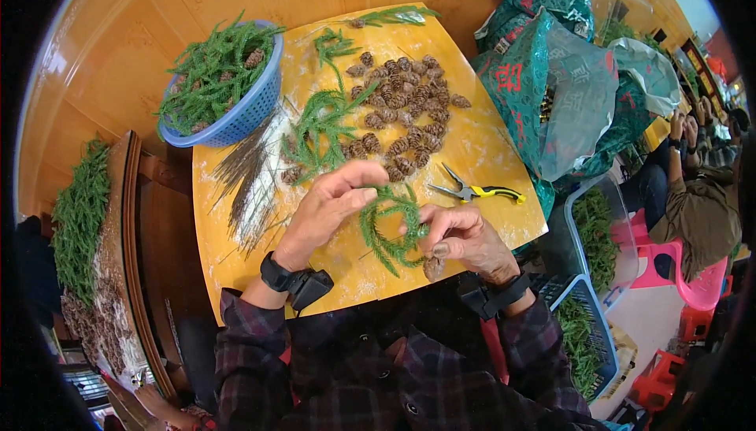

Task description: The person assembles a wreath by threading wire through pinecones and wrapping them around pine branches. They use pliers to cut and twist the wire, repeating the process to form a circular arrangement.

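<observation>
A: Far left, the blue basket (264, 105) was heaped with greens (213, 72), cones showing among them. That looked like the finished lot to me!

B: Next, dark wires (239, 165) fanned across the surface (484, 151), loose sprigs (321, 133) right beside them. Plenty left to use, I'd judge.

A: Then the left hand (335, 201), thumb and forefinger nearly together at the top of the held sprig (368, 230). Gripping?

B: Couldn't tell! The sprig curved in a loop between both hands, above the near part of the surface. One piece midway, by the look of it.

A: Beyond it, a great spread of loose cones (409, 94). Loads to go!

B: And the right hand (470, 242) pinched the sprig's right side, a single cone (434, 269) just under the fingertips. Joined on? Impossible to say.

A: Just beyond, the pliers (475, 192) lay unheld.
</observation>
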{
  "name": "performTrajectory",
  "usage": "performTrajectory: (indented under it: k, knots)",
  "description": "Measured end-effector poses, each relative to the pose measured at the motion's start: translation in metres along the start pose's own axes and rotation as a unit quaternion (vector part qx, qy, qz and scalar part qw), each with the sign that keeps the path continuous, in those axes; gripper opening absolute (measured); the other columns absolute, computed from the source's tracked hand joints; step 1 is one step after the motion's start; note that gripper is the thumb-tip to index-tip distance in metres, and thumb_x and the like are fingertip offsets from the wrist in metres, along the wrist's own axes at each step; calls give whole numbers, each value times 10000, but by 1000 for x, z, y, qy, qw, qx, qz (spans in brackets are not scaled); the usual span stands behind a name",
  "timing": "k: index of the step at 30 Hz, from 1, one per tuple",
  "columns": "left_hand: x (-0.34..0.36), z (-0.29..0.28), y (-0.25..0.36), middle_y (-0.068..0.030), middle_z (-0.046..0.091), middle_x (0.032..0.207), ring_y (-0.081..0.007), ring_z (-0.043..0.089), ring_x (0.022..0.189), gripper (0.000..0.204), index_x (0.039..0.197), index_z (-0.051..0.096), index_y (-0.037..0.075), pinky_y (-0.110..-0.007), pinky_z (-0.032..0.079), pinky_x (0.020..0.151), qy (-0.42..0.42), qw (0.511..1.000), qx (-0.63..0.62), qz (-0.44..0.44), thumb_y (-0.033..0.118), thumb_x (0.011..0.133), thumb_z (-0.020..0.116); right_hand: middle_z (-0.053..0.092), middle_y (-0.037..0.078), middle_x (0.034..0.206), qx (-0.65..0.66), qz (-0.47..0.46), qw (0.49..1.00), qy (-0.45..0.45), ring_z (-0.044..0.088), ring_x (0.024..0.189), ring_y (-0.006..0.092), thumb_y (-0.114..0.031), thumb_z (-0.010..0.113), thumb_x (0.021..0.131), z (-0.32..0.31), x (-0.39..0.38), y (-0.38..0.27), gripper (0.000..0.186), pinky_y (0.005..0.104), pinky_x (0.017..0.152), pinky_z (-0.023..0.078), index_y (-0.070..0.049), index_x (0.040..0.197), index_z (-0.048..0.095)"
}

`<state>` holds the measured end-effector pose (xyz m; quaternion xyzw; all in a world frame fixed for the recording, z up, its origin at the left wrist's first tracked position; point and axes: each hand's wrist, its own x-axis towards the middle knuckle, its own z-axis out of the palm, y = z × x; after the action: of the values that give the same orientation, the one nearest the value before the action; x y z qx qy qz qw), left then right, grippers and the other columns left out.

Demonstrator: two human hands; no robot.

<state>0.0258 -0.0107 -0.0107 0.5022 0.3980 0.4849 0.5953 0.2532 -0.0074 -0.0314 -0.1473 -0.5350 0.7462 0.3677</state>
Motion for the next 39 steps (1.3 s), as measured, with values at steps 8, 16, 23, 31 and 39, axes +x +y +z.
performTrajectory:
  k: [8,16,23,31,39]
  knots:
    - [-7,-5,14,-85,558,911,-275,513,993,301,1020,568,18,-369,405,885,26,856,353,377,117,753,663,655,15,674,-262,-96,956,94,575,698,110,-93,696,794,21,10,-13,52,374,965,389,-57,779,660]
    - [-9,16,12,-129,553,1053,-258,531,995,258,965,581,23,-363,413,883,31,904,342,253,80,721,640,661,32,682,-308,-82,946,65,566,613,148,-73,711,771,32,8,-18,58,454,1044,319,-44,774,660]
    - [-9,12,2,-49,566,945,-170,527,929,212,992,584,31,-294,429,815,8,965,204,167,16,781,595,660,47,672,-308,-100,945,51,601,648,166,-65,699,779,32,8,-17,57,465,1005,372,-29,768,656]
    - [-7,-4,-3,28,572,912,-57,510,862,162,1010,591,43,-196,397,699,29,1000,2,7,31,874,504,656,143,986,-153,-89,972,154,660,760,211,-63,661,816,27,5,-17,59,344,726,523,-7,809,643]
    - [-6,1,-11,0,581,1002,-97,565,902,164,1034,588,43,-234,450,710,-2,983,-174,-61,110,885,587,537,210,1242,-56,40,992,106,660,720,170,-80,646,836,15,5,-18,83,240,612,500,-1,823,627]
